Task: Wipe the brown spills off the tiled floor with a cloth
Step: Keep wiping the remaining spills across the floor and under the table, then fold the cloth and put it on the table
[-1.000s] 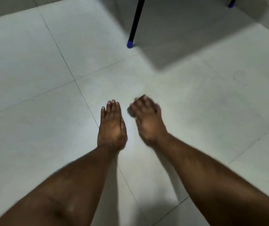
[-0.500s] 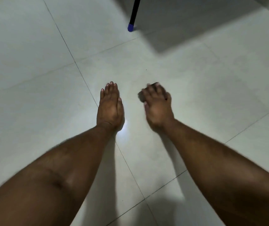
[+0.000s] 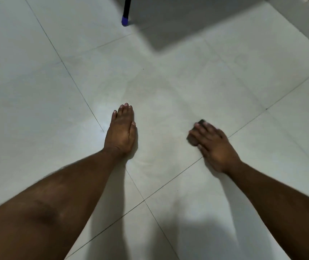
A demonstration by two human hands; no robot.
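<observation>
Pale floor (image 3: 37,102) takes the left hand (image 3: 120,133) flat, fingers together, seemingly for support, while the right hand (image 3: 213,145), fingers spread, presses a dark cloth (image 3: 194,138) beside a tile joint to wipe.

The tiled floor (image 3: 168,94) lay bare ahead of both hands, a wide stretch between them and the black furniture leg (image 3: 126,10) with its blue foot, which stood well apart at the top edge; the left hand (image 3: 120,131) lay flat on the tiles, blocking the way to the left; the right hand (image 3: 212,145) pressed on a dark cloth (image 3: 194,135) further right; an open strip of floor lay between the two hands; a raised edge (image 3: 299,21) closed the far right corner.
</observation>
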